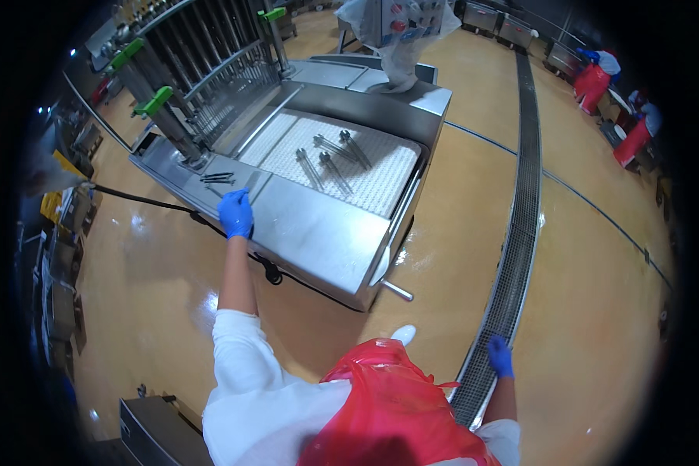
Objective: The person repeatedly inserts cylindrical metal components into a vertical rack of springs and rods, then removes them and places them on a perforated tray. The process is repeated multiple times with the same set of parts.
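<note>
My left hand [235, 214], in a blue glove, reaches to the near left edge of a steel machine [318, 241]. Its fingers are bunched together at the metal top; whatever they may hold is hidden. Just beyond them lie several small dark metal pieces [217, 179]. My right hand [500, 357], also gloved in blue, hangs low over the floor at my right side, away from the machine. Its fingers look loosely apart, with nothing visible in them. On the machine's white textured belt [276, 147] rest several bundles of thin metal needles [334, 172] with round heads.
Upright rods with green clamps [159, 101] rise at the machine's far left. A plastic-wrapped control box [400, 23] stands behind. A handle [398, 290] juts from the near right corner. A floor drain grate [520, 225] runs along the right. Two people in red aprons [594, 85] stand far right.
</note>
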{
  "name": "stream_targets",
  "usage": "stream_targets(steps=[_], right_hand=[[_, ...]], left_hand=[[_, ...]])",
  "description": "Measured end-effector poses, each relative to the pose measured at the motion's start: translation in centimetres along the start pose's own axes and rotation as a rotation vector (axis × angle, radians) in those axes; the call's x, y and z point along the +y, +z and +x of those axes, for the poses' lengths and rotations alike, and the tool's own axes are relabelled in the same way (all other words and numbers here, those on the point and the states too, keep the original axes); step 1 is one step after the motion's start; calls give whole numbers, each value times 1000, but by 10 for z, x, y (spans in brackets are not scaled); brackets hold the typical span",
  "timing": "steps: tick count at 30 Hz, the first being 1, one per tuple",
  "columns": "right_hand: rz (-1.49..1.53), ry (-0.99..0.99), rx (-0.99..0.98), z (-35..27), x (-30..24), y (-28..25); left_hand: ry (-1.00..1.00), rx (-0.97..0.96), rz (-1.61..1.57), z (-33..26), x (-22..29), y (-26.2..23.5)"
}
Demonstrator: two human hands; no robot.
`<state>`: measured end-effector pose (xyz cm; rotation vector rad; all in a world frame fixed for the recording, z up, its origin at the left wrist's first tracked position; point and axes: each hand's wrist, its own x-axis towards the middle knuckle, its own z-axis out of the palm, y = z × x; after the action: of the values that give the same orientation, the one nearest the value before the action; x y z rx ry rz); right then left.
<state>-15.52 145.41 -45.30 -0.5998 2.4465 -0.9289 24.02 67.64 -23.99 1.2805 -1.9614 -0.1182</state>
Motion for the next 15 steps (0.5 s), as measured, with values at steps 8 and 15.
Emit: stream_targets(steps=[8, 15], right_hand=[[-469, 271, -888, -32, 168, -74], [-775, 103, -993, 194, 209, -126]], left_hand=[[-100, 226, 48, -19, 52, -4], [-239, 226, 128, -101, 178, -26]])
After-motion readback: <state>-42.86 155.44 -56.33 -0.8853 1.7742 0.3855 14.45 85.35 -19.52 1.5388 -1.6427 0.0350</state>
